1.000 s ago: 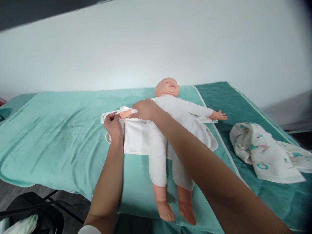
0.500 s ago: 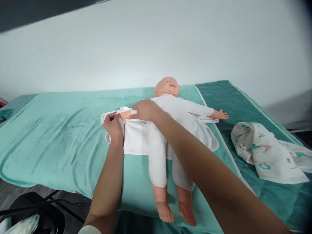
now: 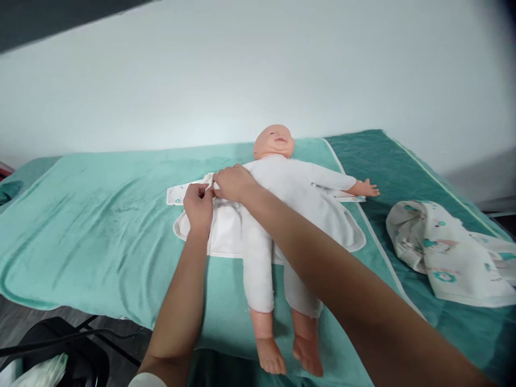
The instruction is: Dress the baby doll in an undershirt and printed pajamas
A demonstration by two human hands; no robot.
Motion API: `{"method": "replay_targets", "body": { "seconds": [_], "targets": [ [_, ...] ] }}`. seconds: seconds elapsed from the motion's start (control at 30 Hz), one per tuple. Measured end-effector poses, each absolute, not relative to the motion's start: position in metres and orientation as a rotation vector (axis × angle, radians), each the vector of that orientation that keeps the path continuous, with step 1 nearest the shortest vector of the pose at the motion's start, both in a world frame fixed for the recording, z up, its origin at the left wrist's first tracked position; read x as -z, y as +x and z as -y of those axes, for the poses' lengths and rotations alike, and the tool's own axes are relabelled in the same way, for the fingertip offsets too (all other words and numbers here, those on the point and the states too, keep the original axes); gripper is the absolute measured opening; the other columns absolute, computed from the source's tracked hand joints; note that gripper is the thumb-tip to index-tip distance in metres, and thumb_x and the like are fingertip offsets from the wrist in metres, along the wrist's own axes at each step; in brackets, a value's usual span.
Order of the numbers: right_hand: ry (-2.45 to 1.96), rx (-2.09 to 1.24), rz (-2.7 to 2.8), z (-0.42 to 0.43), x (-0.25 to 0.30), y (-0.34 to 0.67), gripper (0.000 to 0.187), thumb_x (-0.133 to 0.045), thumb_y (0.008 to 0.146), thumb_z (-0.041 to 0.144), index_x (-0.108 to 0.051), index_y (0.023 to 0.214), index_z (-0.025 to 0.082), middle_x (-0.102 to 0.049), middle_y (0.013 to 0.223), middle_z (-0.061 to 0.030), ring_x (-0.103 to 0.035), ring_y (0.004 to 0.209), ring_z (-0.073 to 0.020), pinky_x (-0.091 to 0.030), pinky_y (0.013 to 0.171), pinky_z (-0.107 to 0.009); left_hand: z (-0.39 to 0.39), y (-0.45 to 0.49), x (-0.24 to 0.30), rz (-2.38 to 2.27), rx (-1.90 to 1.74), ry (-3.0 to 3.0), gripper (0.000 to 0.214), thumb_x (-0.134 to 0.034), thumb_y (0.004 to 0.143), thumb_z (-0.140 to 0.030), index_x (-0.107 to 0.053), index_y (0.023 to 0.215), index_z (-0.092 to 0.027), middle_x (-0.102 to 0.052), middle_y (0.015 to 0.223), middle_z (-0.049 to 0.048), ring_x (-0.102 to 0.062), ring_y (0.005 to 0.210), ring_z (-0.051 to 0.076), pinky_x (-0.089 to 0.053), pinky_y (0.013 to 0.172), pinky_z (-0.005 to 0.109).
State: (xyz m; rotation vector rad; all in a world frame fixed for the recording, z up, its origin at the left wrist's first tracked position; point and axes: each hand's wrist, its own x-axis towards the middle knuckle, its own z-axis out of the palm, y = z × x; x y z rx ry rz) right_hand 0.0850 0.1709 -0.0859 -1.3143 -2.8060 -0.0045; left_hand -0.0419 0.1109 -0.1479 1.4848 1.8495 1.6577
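A baby doll (image 3: 278, 177) in a white bodysuit lies on its back on a light teal towel (image 3: 100, 220). Under it is spread an open white garment (image 3: 226, 231), whose sleeve (image 3: 177, 194) sticks out to the left. My left hand (image 3: 198, 204) is closed on the garment's edge at the doll's left-side arm. My right hand (image 3: 231, 181) is closed around that arm next to the shoulder, touching my left hand. The doll's little hand is hidden under my fingers. Its other arm (image 3: 355, 187) is stretched out to the right, and its bare feet (image 3: 288, 357) point toward me.
A crumpled patterned cloth (image 3: 443, 250) lies at the right on the darker teal cover (image 3: 403, 172). A white wall rises behind the table. Below the towel's near left edge there is a black frame (image 3: 60, 344) and a white bundle (image 3: 40, 371).
My left hand has moved right along the sleeve to meet my right hand. The doll's small hand, which showed between my hands, is now covered.
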Motion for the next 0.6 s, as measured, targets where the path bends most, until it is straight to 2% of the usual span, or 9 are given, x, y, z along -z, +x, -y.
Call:
{"method": "replay_targets", "body": {
  "seconds": [0.17, 0.3, 0.43, 0.6],
  "targets": [
    [-1.363, 0.013, 2.768, -0.174, 0.092, 0.079, 0.03, -0.047, 0.098, 0.027, -0.067, 0.115, 0.014, -0.072, 0.116, -0.0174, -0.066, 0.107, -0.0331, -0.045, 0.091, -0.046, -0.109, -0.039, 0.148, -1.702, -1.592, 1.633, 0.015, -0.057, 0.093, -0.03, -0.068, 0.09, -0.02, -0.07, 0.089, 0.0031, -0.064, 0.084, 0.017, -0.05, 0.08, 0.031],
    [-1.341, 0.032, 2.742, -0.169, 0.088, 0.083, 0.033, -0.052, 0.097, 0.033, -0.067, 0.119, 0.012, -0.071, 0.12, -0.0181, -0.064, 0.114, -0.0345, -0.045, 0.097, -0.048, -0.11, -0.046, 0.149, -1.965, -1.656, 1.603, 0.017, -0.052, 0.095, -0.029, -0.066, 0.097, -0.02, -0.07, 0.098, 0.0071, -0.064, 0.095, 0.021, -0.05, 0.088, 0.036],
    [-1.324, -0.028, 2.635, -0.16, 0.071, 0.111, 0.04, -0.051, 0.099, 0.041, -0.065, 0.124, 0.013, -0.069, 0.124, -0.017, -0.061, 0.118, -0.0351, -0.046, 0.099, -0.048, -0.112, -0.053, 0.151, -2.333, -1.418, 1.627, 0.02, -0.058, 0.09, -0.028, -0.066, 0.104, -0.017, -0.067, 0.115, 0.0152, -0.058, 0.114, 0.032, -0.044, 0.103, 0.048],
    [-1.409, -0.179, 2.155, -0.15, 0.072, 0.184, 0.036, -0.053, 0.096, 0.035, -0.065, 0.124, 0.017, -0.067, 0.13, -0.0165, -0.059, 0.121, -0.0345, -0.047, 0.101, -0.048, -0.112, -0.051, 0.15, -2.422, -1.255, 1.649, 0.02, -0.059, 0.091, -0.035, -0.067, 0.101, -0.019, -0.065, 0.115, 0.0161, -0.057, 0.113, 0.036, -0.046, 0.099, 0.05]
  ]
}}
